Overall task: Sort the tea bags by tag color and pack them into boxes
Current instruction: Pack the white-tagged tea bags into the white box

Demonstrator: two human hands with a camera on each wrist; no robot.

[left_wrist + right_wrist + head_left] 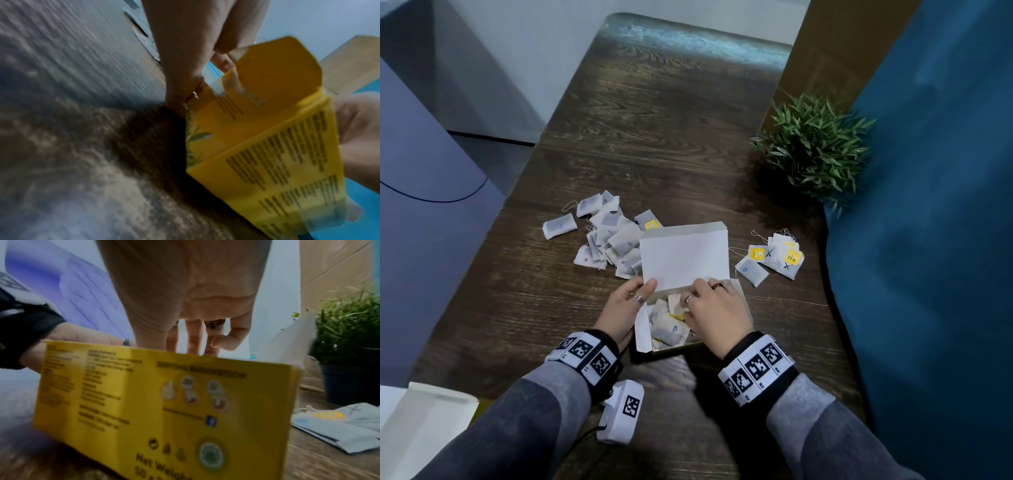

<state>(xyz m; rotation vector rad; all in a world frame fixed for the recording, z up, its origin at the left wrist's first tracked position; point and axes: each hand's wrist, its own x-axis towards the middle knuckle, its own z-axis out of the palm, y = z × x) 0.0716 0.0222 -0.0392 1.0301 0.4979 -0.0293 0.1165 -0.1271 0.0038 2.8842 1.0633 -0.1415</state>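
The tea box (688, 308) lies open near the front of the dark wooden table (654, 137), its lid (685, 255) standing up on the far side with the white inside facing the person. Its long axis runs left to right across the table, slightly turned, and the opening points up. From the wrist views the outside of the box is yellow with black print, much blurred.

The table reaches away from the person toward a pale wall. A blue cloth surface (935, 205) borders the right side, and a brown cardboard panel (825, 51) stands behind a small green plant (815, 147) in a dark pot. A second white box (421, 421) lies at the lower left corner.

A large pile of tea bags (609, 236) lies left of the lid, and a smaller group with yellow tags (774, 257) lies to the right, apart from the box.

The left hand (626, 308) holds the left end of the box, thumb against the lid's lower corner and fingers curled around the side flap. The right hand (717, 308) is inside the box, fingers bent down onto the tea bags in the box (667, 329); whether it pinches one I cannot tell.
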